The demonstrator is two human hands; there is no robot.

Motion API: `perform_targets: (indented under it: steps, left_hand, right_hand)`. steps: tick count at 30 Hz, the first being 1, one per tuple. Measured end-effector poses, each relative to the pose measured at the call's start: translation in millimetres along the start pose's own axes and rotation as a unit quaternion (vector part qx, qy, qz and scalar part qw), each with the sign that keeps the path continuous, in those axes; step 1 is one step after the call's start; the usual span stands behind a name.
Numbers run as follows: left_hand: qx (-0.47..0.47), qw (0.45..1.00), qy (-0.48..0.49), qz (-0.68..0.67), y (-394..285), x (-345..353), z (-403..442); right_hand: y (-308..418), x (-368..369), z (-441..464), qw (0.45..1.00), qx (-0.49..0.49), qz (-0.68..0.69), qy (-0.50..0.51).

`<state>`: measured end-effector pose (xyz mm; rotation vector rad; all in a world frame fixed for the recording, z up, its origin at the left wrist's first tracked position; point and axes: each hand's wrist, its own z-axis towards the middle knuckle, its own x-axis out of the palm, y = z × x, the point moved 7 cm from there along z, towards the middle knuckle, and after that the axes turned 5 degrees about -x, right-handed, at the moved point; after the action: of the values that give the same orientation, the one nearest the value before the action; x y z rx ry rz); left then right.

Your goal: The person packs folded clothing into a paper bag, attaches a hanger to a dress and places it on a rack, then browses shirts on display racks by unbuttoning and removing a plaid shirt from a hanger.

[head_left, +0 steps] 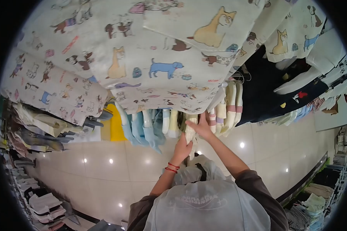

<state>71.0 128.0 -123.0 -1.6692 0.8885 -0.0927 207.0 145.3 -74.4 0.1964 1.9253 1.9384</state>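
Garment in cream fabric (190,135) is clamped in the left hand (182,148); its upper part is touched by the thumb of the right hand (201,128), whose closure cannot be told; the garment is located below white animal-printed fabric (154,54), near a pale-yellow garment (173,125) and light-blue garments (147,129) in a hanging row.

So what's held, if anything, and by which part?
A cream garment, by its near edge, in the left hand. The right hand touches it farther up; whether it grips, can't tell.
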Motion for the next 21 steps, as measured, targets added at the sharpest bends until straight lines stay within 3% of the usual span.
perform_targets:
  steps: [3, 4, 7, 10, 13, 21]
  left_hand:
    - [-0.026, 0.999, 0.017, 0.028, 5.7, 2.9, 1.1]
    - [-0.037, 0.998, 0.026, 0.042, 8.0, 5.3, 0.8]
    - [0.029, 0.989, 0.086, 0.117, 41.6, 34.2, 4.2]
    - [0.079, 0.988, 0.047, 0.127, 25.4, 36.5, -8.3]
    - [0.002, 0.990, 0.086, 0.108, 31.0, 46.1, -14.2]
    - [0.007, 0.992, 0.076, 0.095, 24.4, 44.1, -23.6]
  right_hand:
    - [-15.7, 8.6, -22.1, 0.999, 0.002, 0.016, -0.035]
    - [-27.7, 15.1, -29.2, 0.996, 0.070, 0.046, -0.015]
    - [-50.5, 31.2, -58.1, 0.999, 0.006, -0.025, 0.024]
    - [-62.5, 31.1, -76.5, 0.999, 0.030, -0.004, 0.021]
    - [-72.0, 18.3, -87.4, 0.987, 0.158, -0.011, 0.038]
    - [-77.1, 16.0, -91.1, 0.975, 0.106, -0.121, 0.152]
